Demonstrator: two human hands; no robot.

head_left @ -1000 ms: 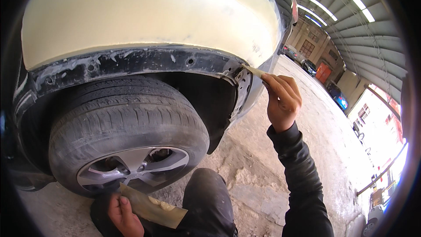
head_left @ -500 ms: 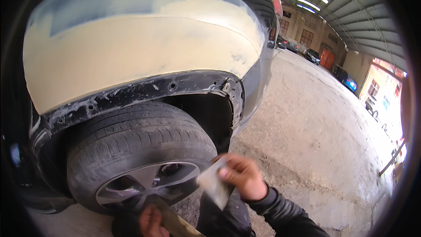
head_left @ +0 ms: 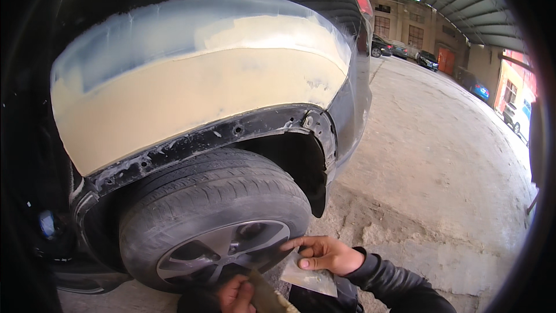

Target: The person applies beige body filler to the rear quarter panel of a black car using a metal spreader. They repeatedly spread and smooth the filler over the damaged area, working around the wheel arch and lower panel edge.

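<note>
At the bottom, my right hand [head_left: 330, 255] pinches a pale, flat putty spreader [head_left: 313, 279] between thumb and fingers, its forefinger stretched toward the tyre. Left of it, my left hand [head_left: 236, 295] is closed on a flat brownish piece [head_left: 262, 291] with cream-coloured matter along its edge; its exact kind I cannot make out. Both hands are low in front of the car's wheel [head_left: 220, 249]. Above the wheel, the fender panel [head_left: 202, 87] carries a broad layer of cream filler, with a blue-grey sanded band over it. Neither hand touches that panel.
A black wheel-arch edge [head_left: 237, 130] with holes and white smears curves over the tyre [head_left: 214, 197]. Rough concrete floor [head_left: 428, 156] stretches to the right. Parked cars [head_left: 427, 59] stand at the back of the hall, and a bright doorway [head_left: 515, 93] lies at far right.
The view has shifted, so the car sits lower and further right. My right hand has turned the spreader from upright to nearly flat. Both hands still hold their pieces.
</note>
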